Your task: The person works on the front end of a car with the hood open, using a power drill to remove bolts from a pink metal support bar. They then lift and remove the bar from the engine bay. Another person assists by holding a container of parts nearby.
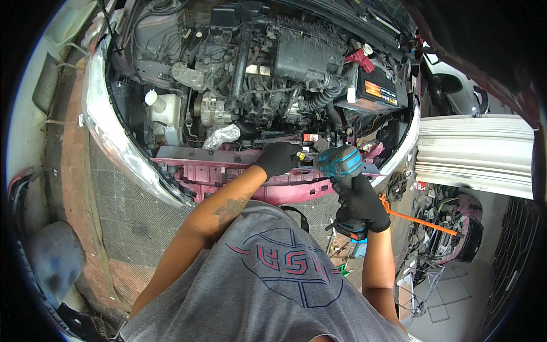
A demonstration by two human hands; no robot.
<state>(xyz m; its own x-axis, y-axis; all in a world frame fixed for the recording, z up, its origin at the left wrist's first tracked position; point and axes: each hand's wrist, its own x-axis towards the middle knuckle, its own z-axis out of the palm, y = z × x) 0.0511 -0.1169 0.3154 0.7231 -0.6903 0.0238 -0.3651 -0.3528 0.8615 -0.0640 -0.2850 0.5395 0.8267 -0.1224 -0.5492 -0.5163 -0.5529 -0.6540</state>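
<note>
A cordless drill (340, 162), teal and black, is over the right part of the pink crossbar (216, 175) at the front of an open engine bay, its nose pointing left along the bar. The black-gloved right hand (362, 205), on the near side of the crossbar, has its grip clamped around the drill's handle. The left hand (279, 159), also gloved, is over the middle of the crossbar, its fingertips at a small yellow piece (301, 155) near the drill's nose; whether that grip is closed on it I cannot tell. Beyond the crossbar's middle sits the engine cover (307, 51); beyond its left part, a silver-wrapped hose (222, 135) and a white reservoir (165, 111); beyond its right part, a car battery (379, 91). An orange bar (424, 222) lies on the near side, past the crossbar's right end.
</note>
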